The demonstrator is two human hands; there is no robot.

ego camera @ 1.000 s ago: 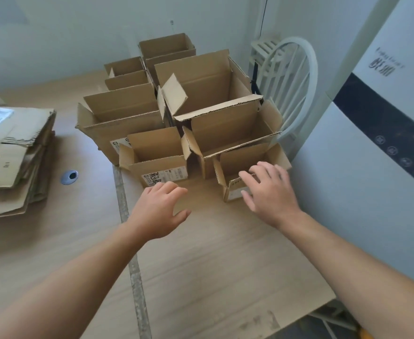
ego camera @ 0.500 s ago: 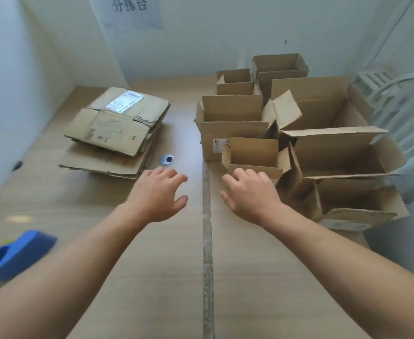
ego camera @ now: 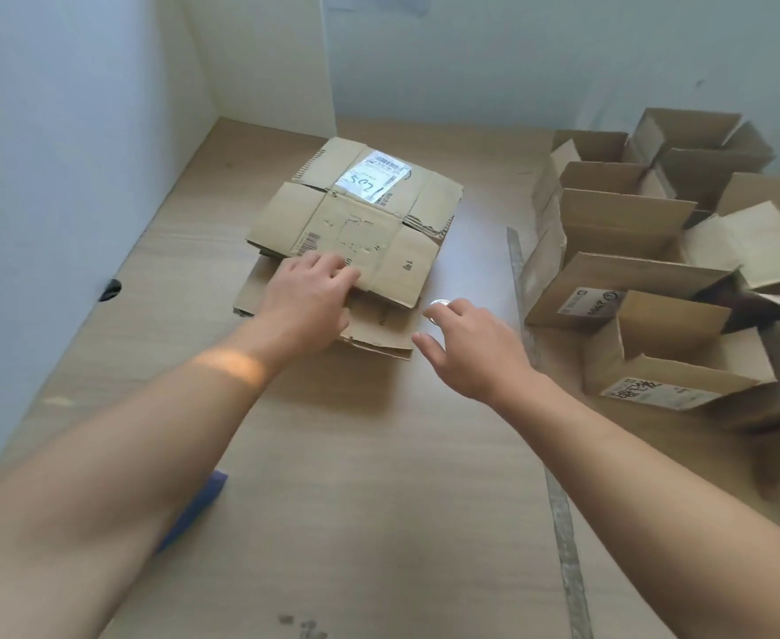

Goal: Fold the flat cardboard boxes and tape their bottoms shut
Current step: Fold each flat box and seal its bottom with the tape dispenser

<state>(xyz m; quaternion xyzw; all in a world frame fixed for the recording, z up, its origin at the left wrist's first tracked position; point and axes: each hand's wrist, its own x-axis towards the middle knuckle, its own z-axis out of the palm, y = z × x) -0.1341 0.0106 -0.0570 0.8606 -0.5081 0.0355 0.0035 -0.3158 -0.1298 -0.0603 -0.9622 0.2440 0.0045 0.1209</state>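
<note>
The left hand rests on the near edge of the top flat box, stacked toward the bench's far-left corner, its grasp unclear, while the right hand hovers alongside, fingers relaxed, holding nothing.

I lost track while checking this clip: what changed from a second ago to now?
Both hands swung left, away from the folded boxes, to the stack of flat boxes. The left hand now lies on the near edge of the top flat box; whether it grips is unclear. The right hand hovers open beside the stack. Folded boxes and stack stayed put.
</note>
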